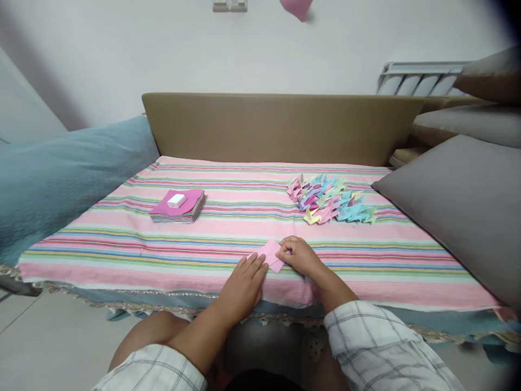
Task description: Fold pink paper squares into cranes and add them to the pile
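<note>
For neat work, the left hand (244,282), its fingers slightly spread, should press the pink paper (272,248) steady while the right hand (301,256), pinching its edge, guides gently.

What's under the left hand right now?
The left hand lies with its fingers over part of the pink paper, which is on the striped cloth. Any folds or edges beneath the fingers are covered, so I can't tell.

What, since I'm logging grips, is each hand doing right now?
Left hand: open, palm down, resting partly on the pink paper.
Right hand: closed, pinching the pink paper near its right edge.
</note>
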Motion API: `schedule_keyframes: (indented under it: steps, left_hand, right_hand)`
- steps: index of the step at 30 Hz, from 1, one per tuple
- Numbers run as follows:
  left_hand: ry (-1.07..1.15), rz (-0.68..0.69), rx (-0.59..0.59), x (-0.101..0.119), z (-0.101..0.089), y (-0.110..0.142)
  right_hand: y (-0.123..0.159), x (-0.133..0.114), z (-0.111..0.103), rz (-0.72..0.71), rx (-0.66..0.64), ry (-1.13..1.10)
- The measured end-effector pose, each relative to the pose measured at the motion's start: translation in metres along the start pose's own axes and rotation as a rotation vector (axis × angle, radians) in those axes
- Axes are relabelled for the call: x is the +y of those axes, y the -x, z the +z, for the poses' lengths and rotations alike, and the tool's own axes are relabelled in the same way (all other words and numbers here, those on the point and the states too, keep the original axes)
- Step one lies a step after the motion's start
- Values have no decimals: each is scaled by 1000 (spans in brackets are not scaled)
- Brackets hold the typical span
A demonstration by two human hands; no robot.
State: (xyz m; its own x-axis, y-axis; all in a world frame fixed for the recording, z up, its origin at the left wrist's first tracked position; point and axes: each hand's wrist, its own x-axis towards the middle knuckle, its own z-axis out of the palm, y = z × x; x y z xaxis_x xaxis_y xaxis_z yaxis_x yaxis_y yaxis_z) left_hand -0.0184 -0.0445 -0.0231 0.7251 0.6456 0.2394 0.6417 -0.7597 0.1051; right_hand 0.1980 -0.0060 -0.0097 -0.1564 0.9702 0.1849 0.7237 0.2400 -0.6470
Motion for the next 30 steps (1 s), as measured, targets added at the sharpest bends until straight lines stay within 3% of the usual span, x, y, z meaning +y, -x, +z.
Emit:
schedule_keyframes:
  steps: [30]
  left_hand:
    - [-85,-92,7,15,1,-7]
  right_hand:
    - [2,14,-8,5,4,13]
